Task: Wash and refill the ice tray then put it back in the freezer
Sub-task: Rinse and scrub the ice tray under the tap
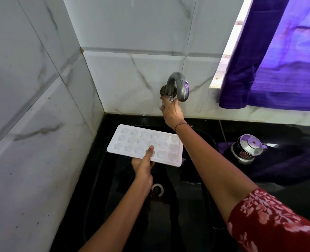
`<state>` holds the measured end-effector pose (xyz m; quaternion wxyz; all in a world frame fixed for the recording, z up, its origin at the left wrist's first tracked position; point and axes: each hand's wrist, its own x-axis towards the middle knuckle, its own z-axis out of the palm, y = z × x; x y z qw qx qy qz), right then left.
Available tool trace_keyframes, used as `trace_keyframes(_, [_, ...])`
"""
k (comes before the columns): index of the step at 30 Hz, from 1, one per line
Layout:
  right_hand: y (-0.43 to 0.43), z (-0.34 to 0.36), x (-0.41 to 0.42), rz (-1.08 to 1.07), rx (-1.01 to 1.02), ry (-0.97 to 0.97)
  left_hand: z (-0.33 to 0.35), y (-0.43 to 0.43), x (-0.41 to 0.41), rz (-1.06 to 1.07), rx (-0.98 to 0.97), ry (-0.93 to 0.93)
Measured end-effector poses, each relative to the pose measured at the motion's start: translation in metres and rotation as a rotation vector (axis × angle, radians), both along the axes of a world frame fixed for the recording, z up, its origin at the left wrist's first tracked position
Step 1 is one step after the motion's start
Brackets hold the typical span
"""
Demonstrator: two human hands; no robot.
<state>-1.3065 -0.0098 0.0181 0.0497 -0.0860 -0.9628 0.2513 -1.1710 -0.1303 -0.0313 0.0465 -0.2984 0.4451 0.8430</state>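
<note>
A white ice tray point(132, 140) with several star and heart moulds is held level over the black sink point(186, 206). My left hand point(143, 165) grips its near edge, thumb on top and fingers underneath. My right hand point(170, 110) reaches up to the wall tap point(177, 84), its fingers curled round the tap's handle below the curved steel spout. No water shows at the spout. The moulds look empty, though I cannot tell for sure.
The sink's drain point(157, 190) lies below my left wrist. A steel pressure cooker point(246, 148) stands on the black counter to the right. A purple curtain point(277, 60) hangs at the window. Marble tiled walls close in at the left and back.
</note>
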Motion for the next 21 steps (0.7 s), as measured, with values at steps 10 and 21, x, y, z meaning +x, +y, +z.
trace_keyframes(10, [-0.003, -0.04, 0.088, 0.045, -0.009, 0.085, -0.018, -0.005, 0.003, -0.001, -0.035, -0.005])
trace_keyframes(21, [0.012, -0.005, 0.08, -0.161, -0.963, -0.09, -0.015, -0.001, 0.002, -0.004, -0.039, 0.026])
